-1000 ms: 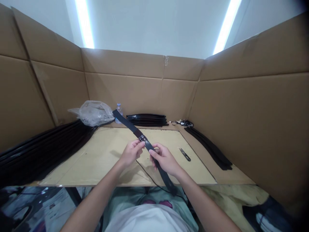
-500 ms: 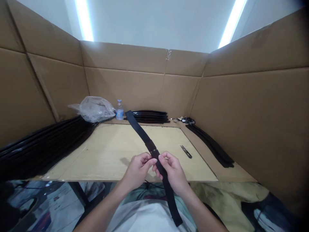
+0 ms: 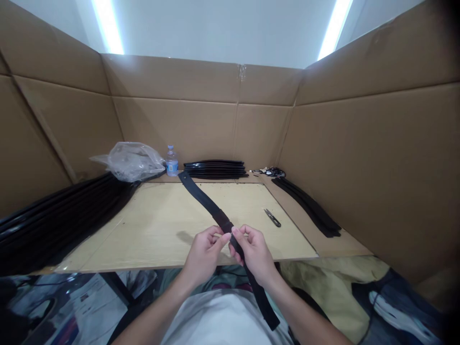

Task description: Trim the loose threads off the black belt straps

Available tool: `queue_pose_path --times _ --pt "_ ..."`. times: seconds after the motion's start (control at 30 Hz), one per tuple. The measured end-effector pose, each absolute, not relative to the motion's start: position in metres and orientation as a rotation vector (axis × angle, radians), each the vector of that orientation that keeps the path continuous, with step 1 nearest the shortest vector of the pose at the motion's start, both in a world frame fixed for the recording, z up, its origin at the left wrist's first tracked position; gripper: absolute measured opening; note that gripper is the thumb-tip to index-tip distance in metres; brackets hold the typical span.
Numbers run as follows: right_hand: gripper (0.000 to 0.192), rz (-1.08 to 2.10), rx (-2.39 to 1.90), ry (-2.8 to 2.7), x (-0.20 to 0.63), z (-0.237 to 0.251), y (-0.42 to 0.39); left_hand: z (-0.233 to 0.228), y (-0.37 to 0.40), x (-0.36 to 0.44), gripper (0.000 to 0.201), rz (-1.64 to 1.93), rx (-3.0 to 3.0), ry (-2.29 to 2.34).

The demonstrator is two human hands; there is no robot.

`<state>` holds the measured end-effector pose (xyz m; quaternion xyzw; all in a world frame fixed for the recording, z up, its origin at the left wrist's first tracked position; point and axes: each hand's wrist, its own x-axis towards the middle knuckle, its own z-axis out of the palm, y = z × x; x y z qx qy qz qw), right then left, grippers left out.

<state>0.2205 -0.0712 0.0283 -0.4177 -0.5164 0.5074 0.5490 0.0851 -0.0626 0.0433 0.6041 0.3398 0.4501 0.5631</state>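
Black strip (image 3: 210,206) swung clear of bottle (image 3: 172,165) since first frame; left hand (image 3: 205,250) and right hand (image 3: 253,250) now closer together. I see both pinching strip near middle, far part above table (image 3: 151,225). Snips (image 3: 272,218) lie right of hands.

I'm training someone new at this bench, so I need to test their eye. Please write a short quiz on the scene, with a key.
1. True or false: the clear plastic bottle with the blue cap stands upright.
2. Fill in, left or right: the small black pointed snips lie to the ____ of the bottle.
3. Multiple choice: which is being held? A) the snips B) the long flat black strap C) the bottle

Key: 1. True 2. right 3. B
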Motion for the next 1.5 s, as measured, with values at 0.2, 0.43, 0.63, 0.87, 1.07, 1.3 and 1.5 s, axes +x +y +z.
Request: queue_pose_path --times 0.2,0.43,0.63,0.87,1.07,1.3,1.5 --pt "0.041 1.164 -1.074 -1.218 0.219 0.027 -0.070 0.041 -0.060 0.083 0.024 1.089 1.478 0.840" --pt "0.044 1.148 -1.114 -1.219 0.218 0.027 -0.071 0.037 -0.061 0.083 0.026 1.140 1.527 0.957" --pt "0.039 1.214 -1.029 -1.240 0.220 0.026 -0.070 0.037 -0.057 0.080 0.028 1.095 1.511 0.954" --pt "0.035 1.261 -0.961 -1.238 0.219 0.022 -0.070 0.036 -0.050 0.076 0.030 1.026 1.474 0.908" --pt "0.035 1.216 -0.965 -1.253 0.218 0.024 -0.073 0.034 -0.050 0.075 0.036 1.036 1.380 0.926" --pt "0.036 1.276 -0.943 -1.205 0.216 0.029 -0.078 0.030 -0.052 0.078 0.035 1.098 1.390 0.913" --pt "0.039 1.314 -0.955 -1.161 0.217 0.029 -0.080 0.034 -0.056 0.078 0.030 1.081 1.409 0.817"
